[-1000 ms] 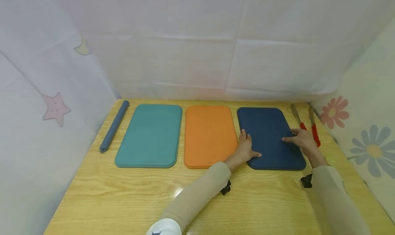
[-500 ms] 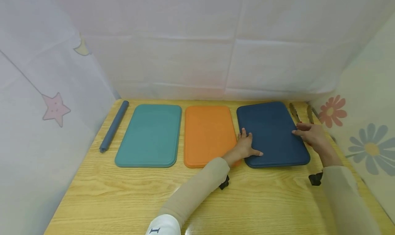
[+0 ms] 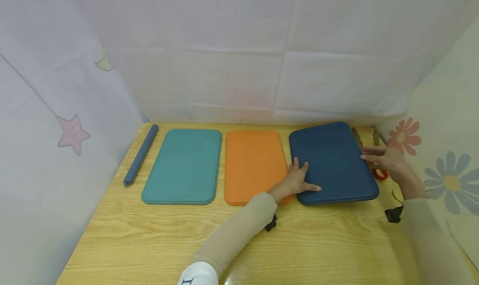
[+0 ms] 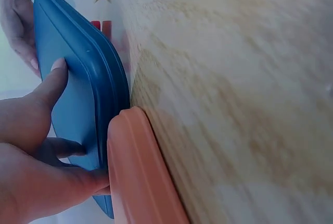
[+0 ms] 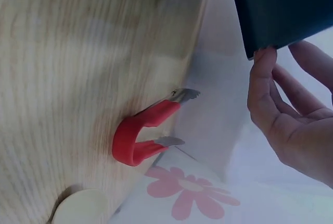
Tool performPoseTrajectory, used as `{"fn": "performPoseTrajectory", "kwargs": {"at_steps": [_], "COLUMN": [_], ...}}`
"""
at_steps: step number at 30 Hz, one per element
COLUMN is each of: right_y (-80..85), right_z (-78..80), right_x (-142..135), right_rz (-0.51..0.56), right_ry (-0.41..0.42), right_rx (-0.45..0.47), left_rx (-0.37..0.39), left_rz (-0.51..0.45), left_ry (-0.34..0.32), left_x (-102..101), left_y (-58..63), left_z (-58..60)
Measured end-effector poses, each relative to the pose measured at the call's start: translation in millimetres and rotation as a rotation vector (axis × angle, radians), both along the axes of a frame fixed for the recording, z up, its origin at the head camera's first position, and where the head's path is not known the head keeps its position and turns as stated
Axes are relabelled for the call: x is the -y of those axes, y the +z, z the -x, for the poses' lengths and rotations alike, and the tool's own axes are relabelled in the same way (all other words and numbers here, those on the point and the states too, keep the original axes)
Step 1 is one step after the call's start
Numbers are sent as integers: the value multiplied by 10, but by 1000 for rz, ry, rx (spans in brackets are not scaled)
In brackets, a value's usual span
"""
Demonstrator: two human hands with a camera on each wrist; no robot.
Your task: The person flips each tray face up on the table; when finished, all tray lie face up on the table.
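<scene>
A dark blue rectangular board [image 3: 333, 160] with rounded corners is tilted, its right side raised off the wooden table. My left hand [image 3: 295, 181] lies spread on its left edge. In the left wrist view the left thumb [image 4: 54, 81] presses the board's top face, and other fingertips rest along its edge beside the orange board [image 4: 138, 166]. My right hand [image 3: 391, 162] pinches the raised right edge between its fingertips. From the right wrist view, the board's edge [image 5: 281, 15] shows above those fingers.
Red-handled metal tongs [image 5: 127, 138] lie under the right hand's side, with a cream rounded thing [image 5: 80, 208] nearer. Left of the orange board are a teal board [image 3: 183, 164] and a grey-blue rolled rod [image 3: 140, 156]. A white cloth backdrop [image 3: 224, 69] stands behind the table.
My right hand has moved right, from above the blue board to its right edge, and that side has risen. The left hand has stayed almost in place.
</scene>
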State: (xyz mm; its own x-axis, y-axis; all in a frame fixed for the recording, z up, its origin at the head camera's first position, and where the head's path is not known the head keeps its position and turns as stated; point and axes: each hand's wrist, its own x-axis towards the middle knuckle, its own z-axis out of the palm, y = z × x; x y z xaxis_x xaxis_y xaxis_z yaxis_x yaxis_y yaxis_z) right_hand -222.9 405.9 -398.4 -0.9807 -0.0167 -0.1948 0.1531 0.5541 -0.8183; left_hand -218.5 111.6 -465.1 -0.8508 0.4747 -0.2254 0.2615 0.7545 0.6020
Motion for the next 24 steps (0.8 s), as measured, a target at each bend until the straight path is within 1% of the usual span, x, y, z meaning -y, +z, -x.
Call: {"fn": "performPoseTrajectory", "kwargs": {"at_steps": [6, 9, 12, 14, 19, 24], "right_y": [77, 112, 127, 151, 263, 392], "right_z": [17, 33, 36, 36, 41, 32], "right_x": [-36, -33, -19, -6, 46, 123], "right_rz": [14, -3, -13, 0, 91, 113], "right_ry": [70, 77, 85, 88, 100, 89], "right_rx": [4, 22, 34, 33, 35, 55], "left_rx": [-8, -19, -23, -26, -49, -61], "left_rz": [-34, -45, -54, -58, -31, -49], "left_ry": [-31, -42, -63, -74, -98, -138], "left_x": [41, 52, 52, 49, 29, 12], "left_y": [53, 76, 86, 97, 147, 237], "left_z": [-67, -110, -182, -238, -372, -458]}}
